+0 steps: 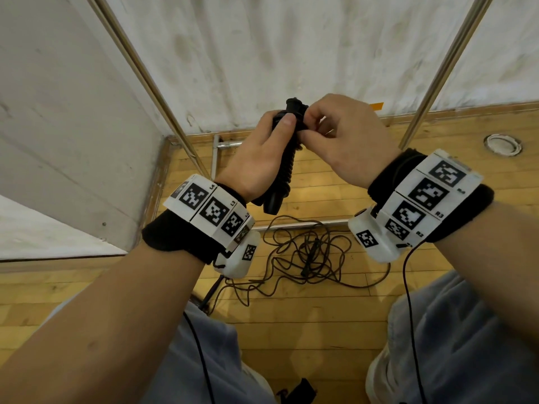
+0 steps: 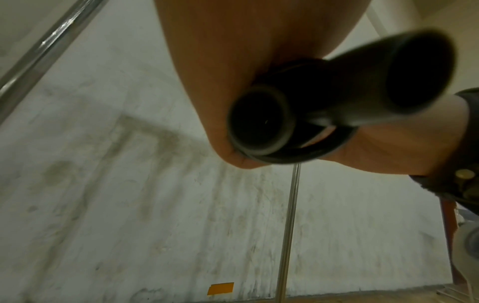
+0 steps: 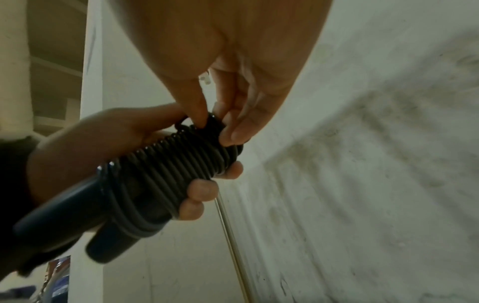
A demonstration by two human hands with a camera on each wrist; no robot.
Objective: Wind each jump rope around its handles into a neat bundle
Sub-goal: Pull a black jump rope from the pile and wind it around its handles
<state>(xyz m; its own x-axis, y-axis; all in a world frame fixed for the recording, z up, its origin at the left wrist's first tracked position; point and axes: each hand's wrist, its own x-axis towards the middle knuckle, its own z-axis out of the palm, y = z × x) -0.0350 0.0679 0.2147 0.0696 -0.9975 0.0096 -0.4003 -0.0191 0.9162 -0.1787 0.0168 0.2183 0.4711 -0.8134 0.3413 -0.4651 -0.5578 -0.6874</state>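
1. The left hand [image 1: 256, 158] is wrapped around a wound jump rope bundle [image 1: 284, 167], thumb lying flat along its upper part and fingertips [image 3: 199, 190] curled over the far side of the coils.
2. The bundle is two smooth, black, cylindrical handles [image 3: 77, 221] laid side by side, with a thin, glossy black cord wrapped round them in tight, even turns that form a ribbed sleeve [image 3: 181, 162].
3. In the left wrist view the butt ends of the handles [image 2: 261, 121] appear as dark, round, rimmed discs, blurred, with a loop of cord passing beneath them.
4. The right hand [image 1: 341, 141] is at the top of the bundle, fingers bent; thumb and fingertips pinch the cord end at the knobbed caps, touching the left thumb.
5. The bundle is held in the air, tilted, caps up and away from the person, above the wooden floor [image 1: 320, 322].
6. A second jump rope [image 1: 306, 252] lies loose on the floor's varnished, yellow-brown planks, a tangle of thin dark cord in irregular loops, between the person's knees and the wall.
7. The wall [image 1: 291, 53] is scuffed, matte white; slim, shiny metal poles [image 1: 446, 65] lean across it.
8. Both wrists carry black fabric bands with white blocks printed with black square markers [image 1: 215, 211].
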